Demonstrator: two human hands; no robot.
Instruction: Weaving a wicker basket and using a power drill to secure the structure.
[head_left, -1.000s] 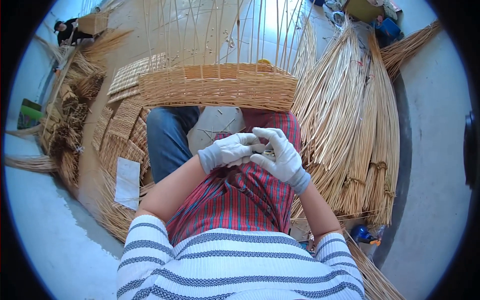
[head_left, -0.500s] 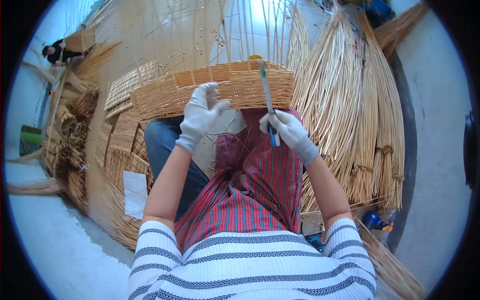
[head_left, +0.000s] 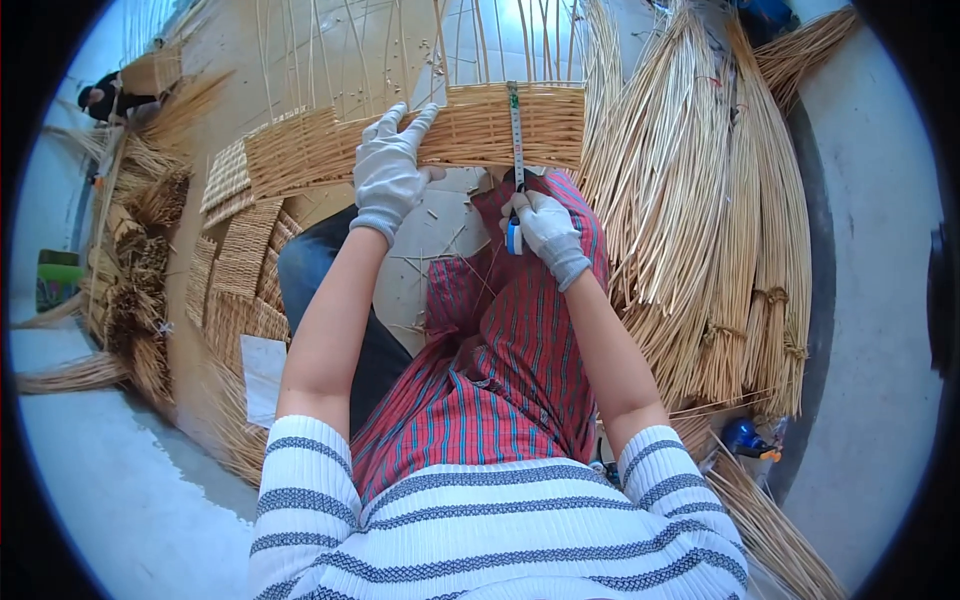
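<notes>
My left hand [head_left: 387, 178] splays on the panel [head_left: 468, 128]; my right hand [head_left: 547, 228] grips the tape [head_left: 517, 145], best kept square.

Tan wicker piece [head_left: 475, 138] crosswise ahead of me, bare stakes [head_left: 441, 40] off its far edge. Tape measure [head_left: 518, 160]: pale blade [head_left: 516, 125] out, running near-to-far over the wicker's right part, blue case [head_left: 514, 238] nearest me.

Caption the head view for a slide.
Left gloved hand at wicker panel; right gloved hand holds tape measure across it.
</notes>
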